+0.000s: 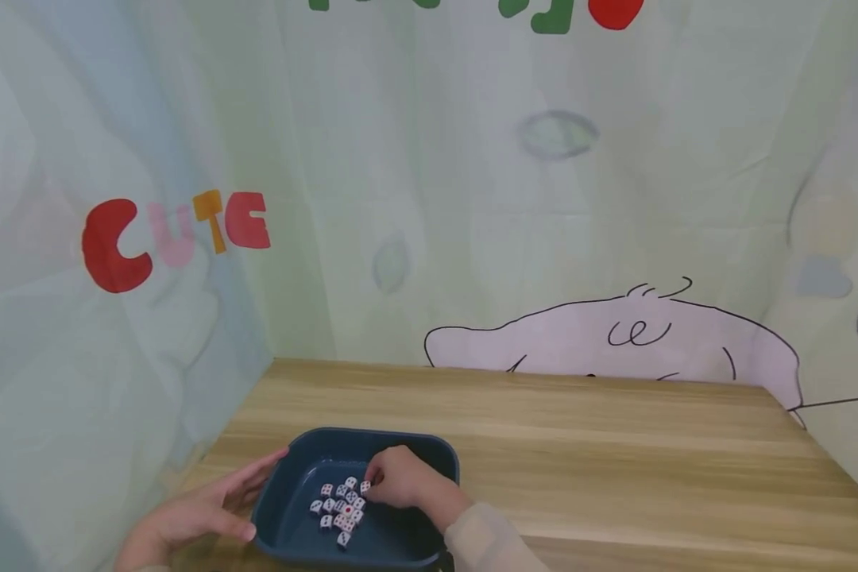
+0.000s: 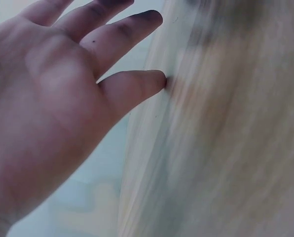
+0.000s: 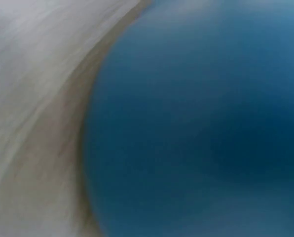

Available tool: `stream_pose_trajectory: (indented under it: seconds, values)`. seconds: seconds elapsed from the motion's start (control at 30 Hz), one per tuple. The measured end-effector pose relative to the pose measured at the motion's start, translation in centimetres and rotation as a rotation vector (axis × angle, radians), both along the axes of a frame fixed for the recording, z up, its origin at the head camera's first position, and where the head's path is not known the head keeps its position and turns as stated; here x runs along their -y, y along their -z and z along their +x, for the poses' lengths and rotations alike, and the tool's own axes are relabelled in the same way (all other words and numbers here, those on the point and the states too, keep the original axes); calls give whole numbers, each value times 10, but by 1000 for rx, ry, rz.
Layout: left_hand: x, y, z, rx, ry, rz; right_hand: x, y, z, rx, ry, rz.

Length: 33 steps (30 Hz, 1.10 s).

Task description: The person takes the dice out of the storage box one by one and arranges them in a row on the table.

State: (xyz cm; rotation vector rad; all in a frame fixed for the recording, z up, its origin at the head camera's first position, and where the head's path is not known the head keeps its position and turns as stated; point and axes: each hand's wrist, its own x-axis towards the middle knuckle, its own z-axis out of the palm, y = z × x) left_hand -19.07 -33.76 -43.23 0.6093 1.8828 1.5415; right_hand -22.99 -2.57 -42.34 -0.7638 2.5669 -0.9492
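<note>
A blue tray (image 1: 400, 534) stood on a wooden surface (image 1: 615, 453), a cluster of white dice (image 1: 345, 516) lying inside it. The right hand (image 1: 403, 478), fingers curled, pinched one die (image 1: 365, 486) at the cluster's right edge. The left hand (image 1: 193, 515), fingers extended and thumb spread apart, touched the tray's left side.

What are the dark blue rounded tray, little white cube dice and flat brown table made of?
Dark blue rounded tray: probably smooth plastic, slightly glossy, since highlights show inside. Little white cube dice: likely smooth plastic, given neat edges. Flat brown table: maybe wood or laminate, matte, given streaky grain.
</note>
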Motion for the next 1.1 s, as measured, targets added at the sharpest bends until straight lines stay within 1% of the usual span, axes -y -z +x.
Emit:
stream_pose_trajectory:
  seconds: [0.1,0.2,0.37,0.47,0.53,0.67,0.8,0.87,0.97,1.1]
  values:
    - [0,-2,1,-13,13,15,-2,-5,-1,-27,-21,-13]
    - [0,-2,0,-28,27,37,-7,-9,-4,-57,-44,-37]
    - [0,-1,0,-40,57,86,-25,-18,-3,-73,-37,-123]
    - [0,-1,0,-29,53,87,-38,-25,-1,-105,-34,-166]
    - [0,0,1,-27,40,76,-48,-30,0,-132,-33,-183]
    - [-1,-1,2,-33,15,50,-71,-41,0,-192,-35,-176]
    - [-2,1,2,-43,15,55,-93,-50,1,-215,-30,-150]
    - [-2,1,2,-44,21,64,-103,-51,2,-226,-24,-139]
    - [-1,1,2,-24,16,56,-117,-51,3,-241,-10,-134]
    - [-1,1,2,-6,-1,46,-130,-47,6,-248,3,-129]
